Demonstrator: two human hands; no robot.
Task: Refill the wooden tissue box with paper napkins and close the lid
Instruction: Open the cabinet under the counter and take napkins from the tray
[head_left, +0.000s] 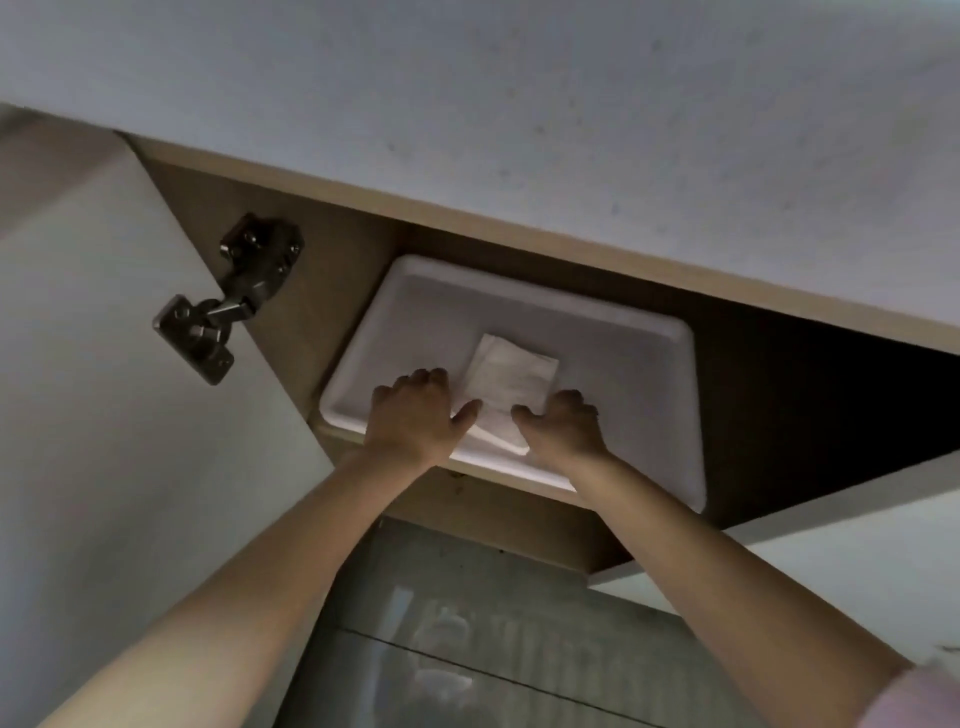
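Observation:
I look up into an open overhead cupboard. A stack of white paper napkins lies in a translucent white plastic bin on the cupboard shelf. My left hand grips the stack's left side, thumb under its near edge. My right hand holds the right side, fingers curled over it. Both arms reach up from below. The wooden tissue box is not in view.
The cupboard door hangs open at the left on a metal hinge. The ceiling fills the top. A wooden shelf edge runs below the bin. Grey tiled wall shows beneath the cupboard.

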